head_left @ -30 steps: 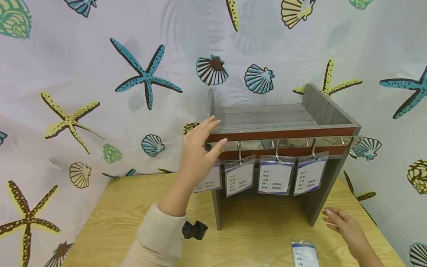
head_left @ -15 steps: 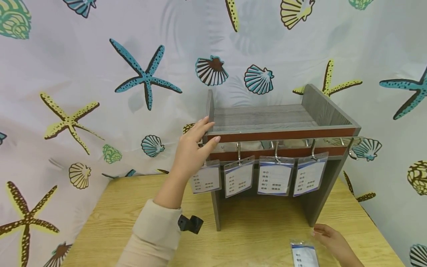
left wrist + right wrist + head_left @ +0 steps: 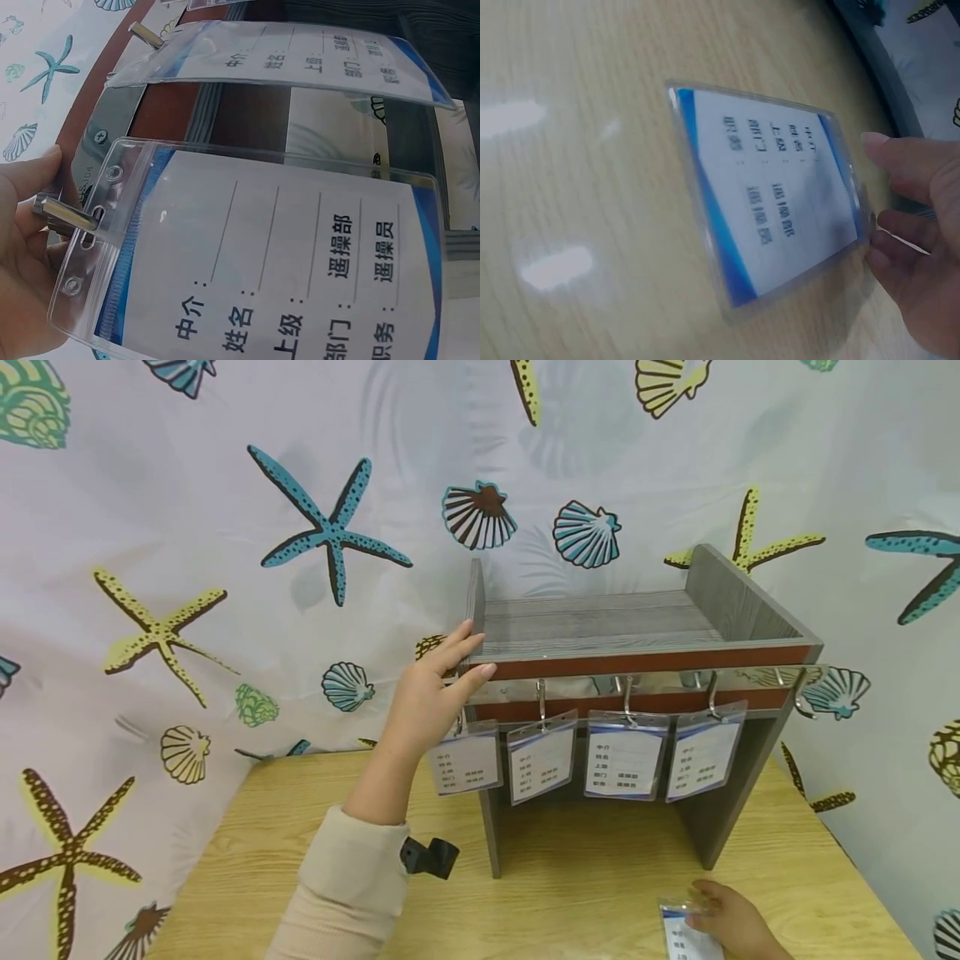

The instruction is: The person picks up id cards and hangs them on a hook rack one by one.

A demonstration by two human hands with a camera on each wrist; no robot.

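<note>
My left hand [image 3: 431,693] rests at the left front corner of a grey desk shelf [image 3: 600,618], fingertips on its side panel and thumb across the front rail. Close by that hand, a clear badge holder [image 3: 277,255] with a white and blue card hangs from a metal hook [image 3: 71,214]. Lower right, my right hand [image 3: 738,922] is at the top edge of another badge holder [image 3: 772,195] lying on the table. In the right wrist view, its fingertips [image 3: 885,244] meet the holder's slotted end, while the thumb stands apart from it.
More badge holders, including one at the middle [image 3: 626,753], hang along the metal hook strip [image 3: 585,685] on the shelf's front. The rightmost hook [image 3: 802,697] is bare. A wooden table [image 3: 315,827] carries the shelf, with a patterned curtain [image 3: 225,527] behind.
My right hand has moved left and down from beside the shelf leg to the badge holder on the table. The left hand has shifted slightly left onto the shelf corner.
</note>
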